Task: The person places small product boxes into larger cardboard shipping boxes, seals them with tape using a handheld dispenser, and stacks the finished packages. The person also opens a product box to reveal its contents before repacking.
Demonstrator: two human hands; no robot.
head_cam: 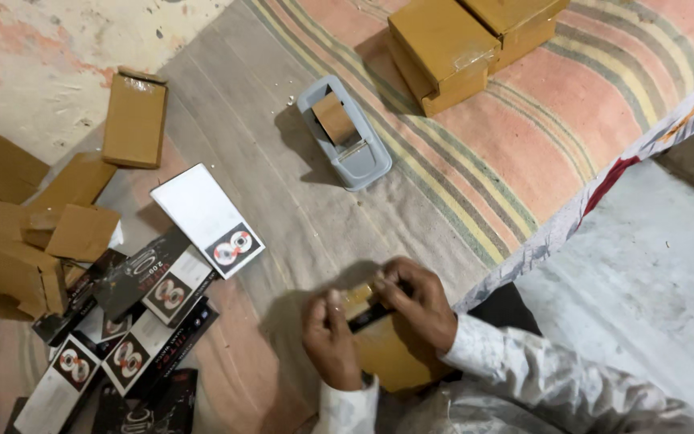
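My left hand (331, 337) and my right hand (415, 301) are close together at the bottom centre, both gripping a small brown cardboard box (391, 354) with a dark item (367, 315) at its top edge. The fingers of both hands are curled over the box's upper end. The box rests low against my lap on the striped cloth (475, 153). Much of the box is covered by my hands and white sleeves.
A grey tape dispenser (345, 133) with brown tape stands on the cloth ahead. Closed brown boxes (451, 44) are stacked at the top right. At the left lie flat black-and-white printed cartons (146, 321) and several brown cardboard boxes (134, 119).
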